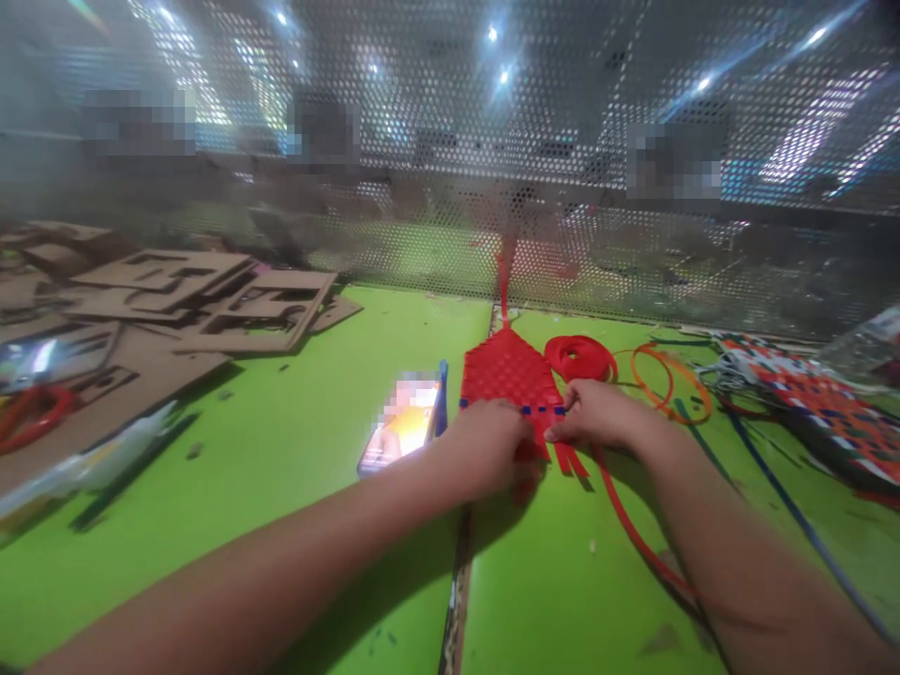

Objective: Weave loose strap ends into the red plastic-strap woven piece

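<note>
A piece woven from flat red strips (506, 367) lies on the green tabletop, pointed at its far end, with loose strip ends (571, 461) at the near side. Across its lower part runs a dark blue strip (538, 410), showing in short dashes between the red ones. My left hand (492, 433) covers the lower left of the weave, its fingers curled down on the red strips; the fingertips are partly hidden. At the right edge, my right hand (596, 412) pinches the weave by the end of the blue strip.
A lit phone (404, 422) lies left of the weave. Beside my right hand sits a coil of red strip (577, 358), with an orange loop (673, 380) farther right. Cut cardboard pieces (211, 300) are piled left; a multicoloured woven piece (819, 398) lies right. A perforated metal panel (450, 206) stands behind.
</note>
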Demonstrator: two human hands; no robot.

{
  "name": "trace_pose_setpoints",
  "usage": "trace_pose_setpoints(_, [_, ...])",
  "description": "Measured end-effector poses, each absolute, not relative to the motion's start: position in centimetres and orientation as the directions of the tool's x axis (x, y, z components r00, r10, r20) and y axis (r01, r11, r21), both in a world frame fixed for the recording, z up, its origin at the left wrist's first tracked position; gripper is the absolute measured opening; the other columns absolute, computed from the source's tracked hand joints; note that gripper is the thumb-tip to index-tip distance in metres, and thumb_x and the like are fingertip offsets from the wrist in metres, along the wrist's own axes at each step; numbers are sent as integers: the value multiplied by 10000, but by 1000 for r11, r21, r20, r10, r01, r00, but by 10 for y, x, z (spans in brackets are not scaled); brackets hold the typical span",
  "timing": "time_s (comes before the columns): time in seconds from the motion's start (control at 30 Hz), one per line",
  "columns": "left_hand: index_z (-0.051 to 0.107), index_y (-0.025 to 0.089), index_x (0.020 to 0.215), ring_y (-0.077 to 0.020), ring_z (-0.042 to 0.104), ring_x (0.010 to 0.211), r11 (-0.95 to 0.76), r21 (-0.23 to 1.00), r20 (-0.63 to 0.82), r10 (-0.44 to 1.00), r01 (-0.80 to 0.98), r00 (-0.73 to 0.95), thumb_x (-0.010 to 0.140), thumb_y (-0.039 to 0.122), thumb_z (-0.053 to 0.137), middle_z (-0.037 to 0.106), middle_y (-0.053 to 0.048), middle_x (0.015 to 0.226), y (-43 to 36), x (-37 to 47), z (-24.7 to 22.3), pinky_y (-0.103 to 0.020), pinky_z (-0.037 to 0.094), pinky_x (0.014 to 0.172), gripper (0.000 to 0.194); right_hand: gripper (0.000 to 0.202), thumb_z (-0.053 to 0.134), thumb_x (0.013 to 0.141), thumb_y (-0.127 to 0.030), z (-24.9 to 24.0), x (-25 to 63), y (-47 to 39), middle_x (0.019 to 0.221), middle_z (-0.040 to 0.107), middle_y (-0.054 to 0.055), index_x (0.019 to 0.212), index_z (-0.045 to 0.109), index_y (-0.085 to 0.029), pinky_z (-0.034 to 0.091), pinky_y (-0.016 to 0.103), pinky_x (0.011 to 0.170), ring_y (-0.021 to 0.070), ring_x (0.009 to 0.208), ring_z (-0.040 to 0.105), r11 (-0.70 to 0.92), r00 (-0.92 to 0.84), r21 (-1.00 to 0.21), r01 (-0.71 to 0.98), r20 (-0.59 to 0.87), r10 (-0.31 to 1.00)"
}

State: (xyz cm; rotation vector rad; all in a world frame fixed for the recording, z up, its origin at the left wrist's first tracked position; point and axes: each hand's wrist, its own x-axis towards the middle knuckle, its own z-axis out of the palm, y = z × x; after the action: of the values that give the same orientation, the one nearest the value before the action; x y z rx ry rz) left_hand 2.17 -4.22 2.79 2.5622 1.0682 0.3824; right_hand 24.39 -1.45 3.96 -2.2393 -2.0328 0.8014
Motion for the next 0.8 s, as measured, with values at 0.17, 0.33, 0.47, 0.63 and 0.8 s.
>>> trace_pose_setpoints(0.17, [816,203,932,-264,728,895,-640,400,91,740,657,666,978,271,637,784,-98,920,-44,29,21,-430,597,881,197,386,948,671,-368,35,248,-13,720,726,4,773,601,-236,396,287,546,205,672,669,-161,15,-366,917,-370,929])
trace_pose_setpoints(0.33, [788,165,925,-256,698,878,-602,397,86,776,692,625,1022,222,588,766,-106,950,-39,36,17,-408,577,856,230,422,945,664,-375,33,249,-12,738,725,-5,822,576,-242,432,287,560,208,691,685,-181,19,-386,905,-388,922])
trace_pose_setpoints(0.47, [763,144,944,-273,690,950,-582,381,90,797,719,597,1053,199,535,748,-126,989,-38,42,13,-412,563,893,258,436,946,655,-372,32,250,-12,740,736,-3,823,565,-244,436,284,555,212,698,699,-187,21,-391,901,-392,920])
trace_pose_setpoints(0.63, [769,145,1010,-312,684,1068,-560,359,94,817,746,568,1049,203,548,739,-142,1095,-40,45,11,-474,545,984,232,488,959,641,-427,29,253,-11,750,747,17,957,647,-223,460,310,552,251,697,719,-159,4,-388,908,-370,929])
trace_pose_setpoints(0.8, [761,164,1017,-278,717,1015,-534,378,96,835,756,542,1055,239,520,764,-121,1075,-40,42,11,-434,568,971,256,1019,964,649,-457,28,255,-13,1332,721,185,1528,524,-189,589,403,808,341,1018,762,-19,-76,-393,919,-225,971])
